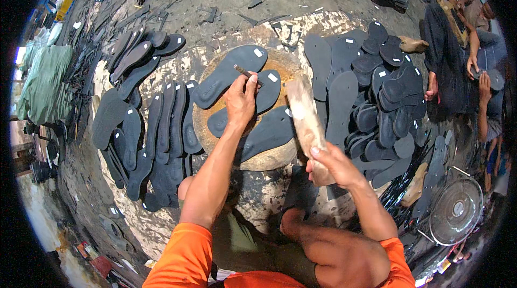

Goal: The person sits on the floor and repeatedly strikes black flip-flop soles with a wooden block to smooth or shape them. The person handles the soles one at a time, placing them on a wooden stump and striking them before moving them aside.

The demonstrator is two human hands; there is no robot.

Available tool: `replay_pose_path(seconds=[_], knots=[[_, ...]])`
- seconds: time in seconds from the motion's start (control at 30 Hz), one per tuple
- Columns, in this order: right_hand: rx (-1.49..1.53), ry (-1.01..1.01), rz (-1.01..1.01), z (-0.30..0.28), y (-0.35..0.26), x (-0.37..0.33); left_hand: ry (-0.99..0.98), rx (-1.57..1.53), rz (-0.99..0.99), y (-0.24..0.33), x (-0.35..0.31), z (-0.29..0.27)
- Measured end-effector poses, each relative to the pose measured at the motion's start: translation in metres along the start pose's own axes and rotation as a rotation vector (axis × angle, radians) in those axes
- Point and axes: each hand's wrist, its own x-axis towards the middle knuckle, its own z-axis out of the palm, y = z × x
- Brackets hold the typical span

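Note:
My left hand (240, 100) is closed around a short metal punch (242, 70), a slim brown rod whose upper end sticks out past the fingers. It is over a dark sole (267, 90) with a white sticker on a round wooden block (207, 136). Two more dark soles share the block: one (222, 79) beyond the hand and another (267, 134) nearer me. My right hand (331, 165) grips a pale, worn wooden mallet (303, 107), raised and tilted at the block's right side. The punch's lower end is hidden by my hand.
Dark soles stand in rows at the left (167, 118) and lie in piles at the right (385, 91). A round fan (456, 212) is at the lower right. Another person's hands (484, 86) hold a dark piece at the far right. Green cloth (46, 81) hangs far left.

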Motion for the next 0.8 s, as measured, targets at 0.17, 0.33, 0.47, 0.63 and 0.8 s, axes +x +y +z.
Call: replay_pose_path(seconds=[0.17, 0.33, 0.47, 0.63, 0.8], knots=[[0.020, -0.014, -0.298, 0.017, -0.085, -0.032, -0.025, -0.017, -0.021, 0.011, -0.002, -0.003], [-0.068, 0.246, -0.613, 0.056, -0.148, -0.070, 0.046, 0.087, 0.191, 0.002, -0.006, -0.004], [-0.057, 0.354, -1.300, 0.074, -0.140, -0.070, 0.050, 0.081, 0.359, 0.003, -0.010, 0.003], [-0.962, 0.279, -0.399, 0.022, -0.058, 0.063, 0.032, 0.240, 0.514, -0.011, -0.015, 0.008], [-0.203, -0.092, -0.025, -0.027, -0.011, 0.085, 0.065, 0.080, 0.333, 0.009, -0.004, 0.010]])
